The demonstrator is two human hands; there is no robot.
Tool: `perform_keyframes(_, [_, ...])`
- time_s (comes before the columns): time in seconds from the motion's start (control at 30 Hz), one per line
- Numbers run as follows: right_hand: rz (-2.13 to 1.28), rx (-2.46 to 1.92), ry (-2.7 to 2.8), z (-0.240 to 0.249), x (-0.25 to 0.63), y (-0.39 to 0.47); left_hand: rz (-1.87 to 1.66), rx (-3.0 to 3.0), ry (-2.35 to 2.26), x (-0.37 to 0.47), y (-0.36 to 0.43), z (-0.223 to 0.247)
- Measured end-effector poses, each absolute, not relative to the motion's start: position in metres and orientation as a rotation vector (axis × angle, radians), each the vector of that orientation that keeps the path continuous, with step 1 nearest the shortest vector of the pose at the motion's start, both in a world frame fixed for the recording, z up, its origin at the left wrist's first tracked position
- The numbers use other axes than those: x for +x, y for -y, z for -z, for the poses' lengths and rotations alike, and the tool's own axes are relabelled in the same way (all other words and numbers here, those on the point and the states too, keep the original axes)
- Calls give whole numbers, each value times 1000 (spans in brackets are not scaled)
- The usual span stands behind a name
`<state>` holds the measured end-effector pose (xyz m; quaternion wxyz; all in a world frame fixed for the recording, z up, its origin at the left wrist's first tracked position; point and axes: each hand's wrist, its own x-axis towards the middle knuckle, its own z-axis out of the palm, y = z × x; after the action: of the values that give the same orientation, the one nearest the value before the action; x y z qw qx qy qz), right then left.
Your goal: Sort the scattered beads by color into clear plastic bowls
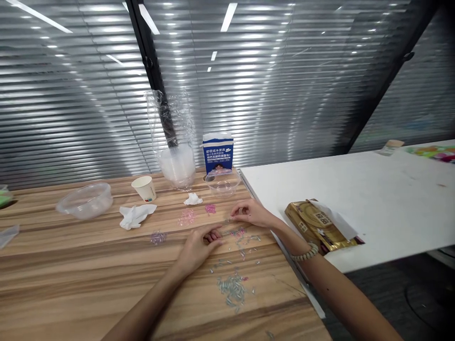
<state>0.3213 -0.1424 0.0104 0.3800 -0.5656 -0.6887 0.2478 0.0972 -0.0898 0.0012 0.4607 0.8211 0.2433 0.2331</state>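
Observation:
My right hand [253, 214] is low over the wooden table, thumb and forefinger pinched together. A tiny grey-green piece shows by its fingertips, but whether they grip it is too small to tell. Across from it, my left hand [199, 245] rests with fingers half curled and thumb apart, holding nothing visible. Mixed pink and grey-green beads [245, 240] lie scattered just right of my left fingertips. Nearer me is a heap of slim grey-green beads [232, 290]. Small piles of light pink beads [187, 217], dark pink beads [210, 209] and purple beads [158, 237] sit beyond and left of my left hand.
Crumpled tissues [135, 216], a paper cup [144, 188], a clear plastic bowl [87, 201], a clear container [223, 183], a plastic-wrapped stack of bowls [177, 166] and a blue box [218, 154] stand farther back. A gold tissue pack [318, 225] lies on the white table [377, 199].

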Motion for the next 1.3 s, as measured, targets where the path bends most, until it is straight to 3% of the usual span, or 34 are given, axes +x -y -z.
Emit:
perform_keyframes(0.23, [-814,-1333,1849,-6,299,147,-648,1925,-762,96,84,-2])
perform_keyframes(0.77, [-628,-1488,1656,-11,309,143,-461,2020,-522,94,89,-2])
perform_keyframes(1.3, [-606,-1518,1575,-2,317,139,-714,2264,-700,84,54,7])
